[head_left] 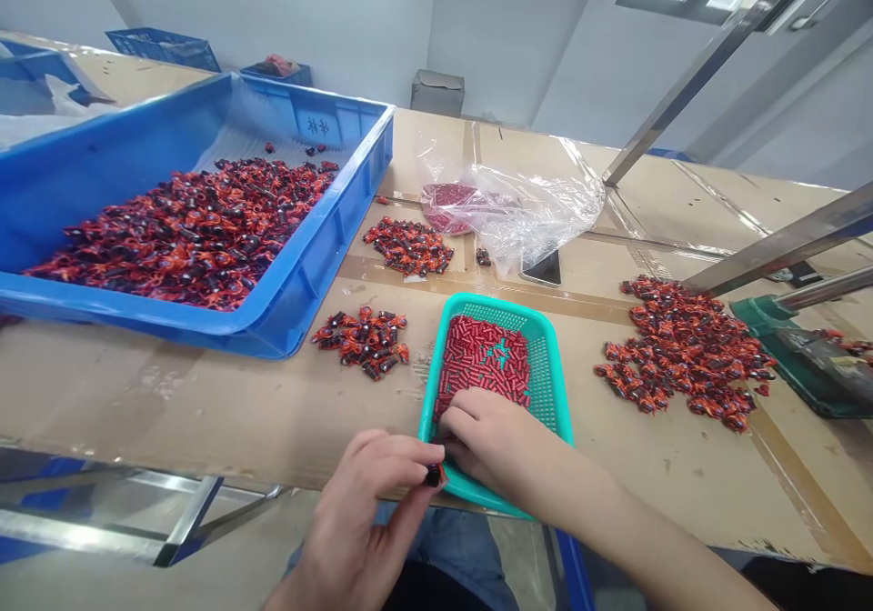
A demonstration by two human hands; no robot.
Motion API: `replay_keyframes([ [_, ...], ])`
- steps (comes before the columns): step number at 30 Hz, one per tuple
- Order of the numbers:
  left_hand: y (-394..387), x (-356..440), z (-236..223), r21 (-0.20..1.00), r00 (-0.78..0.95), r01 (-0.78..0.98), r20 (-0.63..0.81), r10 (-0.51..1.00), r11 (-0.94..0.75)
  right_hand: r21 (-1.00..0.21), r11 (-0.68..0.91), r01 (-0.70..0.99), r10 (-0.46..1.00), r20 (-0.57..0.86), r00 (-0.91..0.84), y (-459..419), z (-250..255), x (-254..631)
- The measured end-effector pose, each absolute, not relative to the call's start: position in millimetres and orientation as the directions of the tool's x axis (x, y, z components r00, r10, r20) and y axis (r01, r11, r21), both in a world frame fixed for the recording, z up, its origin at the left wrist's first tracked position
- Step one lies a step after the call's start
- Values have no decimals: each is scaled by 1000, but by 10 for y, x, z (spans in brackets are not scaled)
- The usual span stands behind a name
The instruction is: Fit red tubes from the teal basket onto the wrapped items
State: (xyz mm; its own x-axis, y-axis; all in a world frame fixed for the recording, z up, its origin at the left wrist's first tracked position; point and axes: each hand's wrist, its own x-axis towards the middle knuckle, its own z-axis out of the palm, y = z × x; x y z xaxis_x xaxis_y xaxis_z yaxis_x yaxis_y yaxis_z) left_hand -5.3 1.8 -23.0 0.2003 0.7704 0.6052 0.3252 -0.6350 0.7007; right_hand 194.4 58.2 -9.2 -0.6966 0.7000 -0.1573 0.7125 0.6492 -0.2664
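My left hand pinches a small black-and-orange part between thumb and fingers, just off the near left corner of a green plastic basket. Inside the basket lie many short, dark red cylindrical pieces. My right hand reaches over the basket's near end with its fingers curled down and closed, close to the left hand. Its fingertips are hidden, so what they hold cannot be made out. Left of the basket lies a small pile of black-and-orange parts on the cardboard-covered table.
A large blue crate heaped with similar parts stands at left. Another pile lies behind the basket, beside a clear plastic bag and a phone. At right are a bigger pile, metal bars and a green metal base.
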Motion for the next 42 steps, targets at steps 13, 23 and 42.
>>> replay_keyframes([
  [13,-1,-31,-224,689,184,356,610,770,-631,-108,651,751,730,-183,-659,491,-47,1980],
  [23,10,-46,-234,695,195,346,605,772,-631,-316,556,769,805,-26,-593,452,-12,2090],
  [42,-192,-19,-100,493,261,542,671,694,-681,-860,376,344,898,247,-363,60,225,1964],
])
